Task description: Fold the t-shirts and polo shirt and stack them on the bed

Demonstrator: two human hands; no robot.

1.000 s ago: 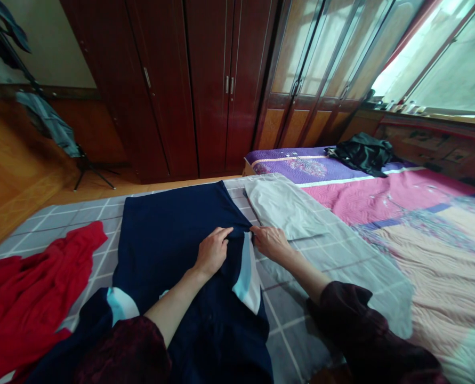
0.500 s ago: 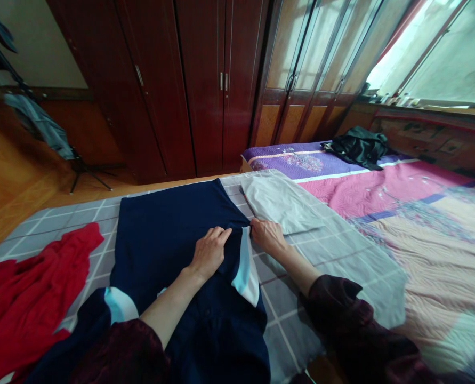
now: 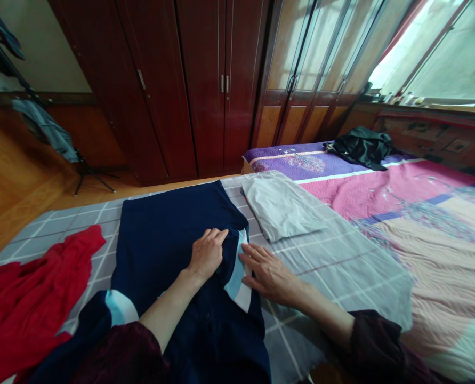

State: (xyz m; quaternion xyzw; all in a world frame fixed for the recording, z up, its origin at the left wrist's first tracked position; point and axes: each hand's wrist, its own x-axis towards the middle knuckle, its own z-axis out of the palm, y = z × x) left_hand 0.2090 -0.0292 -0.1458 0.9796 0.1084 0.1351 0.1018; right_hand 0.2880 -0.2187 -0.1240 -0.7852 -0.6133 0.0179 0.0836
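Note:
A navy shirt (image 3: 165,229) lies spread face up, with white and light-blue panels on its sleeves. My left hand (image 3: 208,252) rests on the shirt near its right side, fingers curled and closed on the navy cloth. On the sleeve there, which is folded inward, a light-blue and white panel (image 3: 239,280) shows. My right hand (image 3: 267,269) lies over this panel's outer edge, fingers stretched out and slightly apart. The other sleeve (image 3: 121,308) sticks out at the lower left.
A crumpled red garment (image 3: 49,288) lies to the left on the checked grey cover (image 3: 297,320). Beyond my right hand is a folded pale grey garment (image 3: 281,205). A bed (image 3: 381,186) with a black garment (image 3: 359,148) stands at the right; dark red wardrobes (image 3: 205,106) stand behind.
My right hand has let go of the shirt's edge, moved nearer to me and flattened onto the sleeve panel. The panel has shifted slightly inward. My left hand has hardly moved.

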